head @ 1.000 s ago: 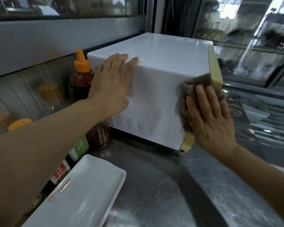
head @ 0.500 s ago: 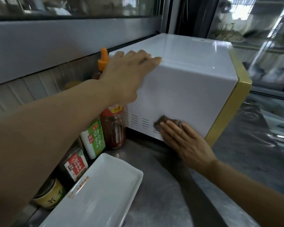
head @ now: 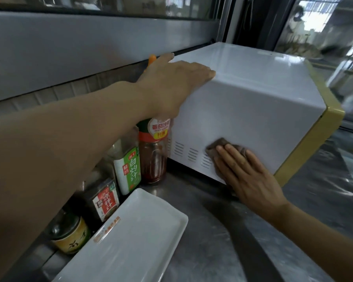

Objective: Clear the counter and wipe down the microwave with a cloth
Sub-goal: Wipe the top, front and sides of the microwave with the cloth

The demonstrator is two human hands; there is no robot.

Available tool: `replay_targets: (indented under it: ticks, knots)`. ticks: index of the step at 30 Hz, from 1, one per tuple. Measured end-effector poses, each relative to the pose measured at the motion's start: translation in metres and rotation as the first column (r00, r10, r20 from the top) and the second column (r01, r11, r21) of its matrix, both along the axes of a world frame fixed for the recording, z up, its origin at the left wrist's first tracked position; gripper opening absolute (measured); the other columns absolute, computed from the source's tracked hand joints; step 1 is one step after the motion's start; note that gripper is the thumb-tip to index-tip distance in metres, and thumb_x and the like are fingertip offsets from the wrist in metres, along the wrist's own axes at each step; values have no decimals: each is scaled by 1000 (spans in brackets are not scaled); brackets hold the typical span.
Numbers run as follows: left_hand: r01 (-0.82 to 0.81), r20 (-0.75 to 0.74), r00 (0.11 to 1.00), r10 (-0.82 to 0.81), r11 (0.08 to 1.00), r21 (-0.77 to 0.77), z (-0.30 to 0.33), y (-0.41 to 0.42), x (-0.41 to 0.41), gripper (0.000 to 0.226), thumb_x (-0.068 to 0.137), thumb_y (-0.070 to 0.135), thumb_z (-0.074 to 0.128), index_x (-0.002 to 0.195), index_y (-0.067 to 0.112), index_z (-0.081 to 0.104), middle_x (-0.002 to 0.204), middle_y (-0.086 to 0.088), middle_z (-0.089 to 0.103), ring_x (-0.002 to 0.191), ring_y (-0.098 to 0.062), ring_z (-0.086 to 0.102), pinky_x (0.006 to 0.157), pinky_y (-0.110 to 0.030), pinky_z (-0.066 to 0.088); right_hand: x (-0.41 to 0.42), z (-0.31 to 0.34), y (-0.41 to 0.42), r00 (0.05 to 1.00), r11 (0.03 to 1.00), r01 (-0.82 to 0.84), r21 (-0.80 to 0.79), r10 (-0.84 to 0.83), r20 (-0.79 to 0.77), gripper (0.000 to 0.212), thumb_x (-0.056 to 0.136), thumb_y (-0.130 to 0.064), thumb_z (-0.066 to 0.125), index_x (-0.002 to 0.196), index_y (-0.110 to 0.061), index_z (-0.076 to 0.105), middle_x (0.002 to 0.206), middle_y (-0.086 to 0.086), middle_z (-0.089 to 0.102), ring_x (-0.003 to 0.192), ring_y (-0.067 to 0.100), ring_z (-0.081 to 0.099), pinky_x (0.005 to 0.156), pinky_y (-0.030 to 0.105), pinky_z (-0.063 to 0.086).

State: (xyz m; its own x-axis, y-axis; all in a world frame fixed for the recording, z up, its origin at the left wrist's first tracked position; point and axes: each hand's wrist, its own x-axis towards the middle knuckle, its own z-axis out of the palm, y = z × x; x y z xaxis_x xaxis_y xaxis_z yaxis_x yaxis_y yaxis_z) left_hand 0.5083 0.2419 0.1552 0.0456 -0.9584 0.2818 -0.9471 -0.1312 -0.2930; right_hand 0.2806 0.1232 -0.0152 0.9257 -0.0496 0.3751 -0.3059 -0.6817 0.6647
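Microwave (head: 243,110) side gets our brown cloth (head: 222,144), pressed flat under our right hand (head: 247,176). Our left hand (head: 171,86) rests flat on its top edge, fingers (head: 194,70) straight.

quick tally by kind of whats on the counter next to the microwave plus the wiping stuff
Bottles and jars: 4 (ketchup bottle, green-label bottle, red-label bottle, yellow-label jar)
White tray: 1
Microwave: 1
Cloth: 1, under the right hand; the left hand rests on the microwave
Total: 7
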Motion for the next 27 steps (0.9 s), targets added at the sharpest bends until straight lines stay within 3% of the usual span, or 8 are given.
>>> replay_targets:
  ticks: [2, 5, 7, 12, 16, 21, 24, 27]
  knots:
    - [7, -3, 1000, -7, 1000, 18, 0, 2, 2, 96, 77, 4, 63, 150, 29, 6, 158, 9, 10, 145, -12, 12, 115, -45, 5, 34, 4, 10, 1000, 1000, -18, 26, 18, -21, 60, 88, -21, 37, 146, -8, 26, 154, 12, 17, 143, 29, 14, 117, 43, -2]
    - [14, -3, 1000, -14, 1000, 14, -1, 3, 2, 97, 76, 3, 61, 150, 31, 4, 159, 10, 7, 145, -10, 10, 116, -46, 6, 73, -2, 16, 990, 999, 24, 44, -18, -139, 75, 92, -33, 42, 146, -11, -4, 150, 15, -23, 138, 31, -24, 111, 49, -22]
    - [5, -14, 1000, -5, 1000, 9, -2, 2, 1, 98, 76, 3, 61, 150, 31, 3, 159, 11, 7, 145, -9, 10, 116, -45, 5, 87, -13, 18, 977, 997, 19, 77, -2, -213, 71, 96, -27, 35, 145, -11, -12, 144, 13, -37, 131, 31, -37, 103, 46, -29]
    - [6, -44, 999, -5, 1000, 8, -5, 0, 0, 97, 76, 7, 62, 150, 31, 3, 159, 11, 6, 145, -9, 11, 116, -44, 6, 74, -18, 20, 928, 981, 12, 193, 61, -368, 62, 84, -5, 4, 141, -10, -21, 148, 8, -30, 127, 29, -38, 99, 41, -32]
    - [10, -56, 998, -11, 1000, -9, -5, -1, 2, 96, 78, 10, 63, 150, 31, 4, 158, 11, 7, 144, -10, 13, 116, -44, 6, 34, -24, 9, 919, 990, 48, 134, 9, -395, 67, 97, -12, 31, 149, -10, -10, 154, 13, -22, 134, 33, -29, 100, 45, -28]
    - [6, -72, 997, -9, 999, -32, -12, -2, 2, 99, 77, 7, 63, 150, 30, 1, 159, 9, 6, 145, -12, 10, 116, -43, 7, 81, -19, 20, 925, 979, 47, 197, 32, -378, 63, 92, -6, 15, 148, -11, -14, 156, 7, -20, 141, 25, -22, 104, 40, -27]
    - [20, -59, 998, -23, 999, -49, -12, -2, 2, 99, 76, 7, 64, 150, 29, 2, 159, 8, 7, 145, -12, 11, 115, -43, 10, 106, -29, 19, 945, 984, 7, 180, 53, -324, 71, 96, -3, 37, 149, -11, -9, 158, 7, -16, 145, 23, -15, 107, 39, -21]
    - [20, -55, 998, -24, 998, -63, -13, -2, 1, 94, 78, 11, 62, 151, 28, 5, 159, 7, 9, 145, -12, 12, 114, -42, 12, 103, -33, 15, 947, 983, -18, 180, 74, -312, 72, 95, -1, 40, 149, -11, -8, 157, 7, -14, 145, 24, -14, 105, 40, -23]
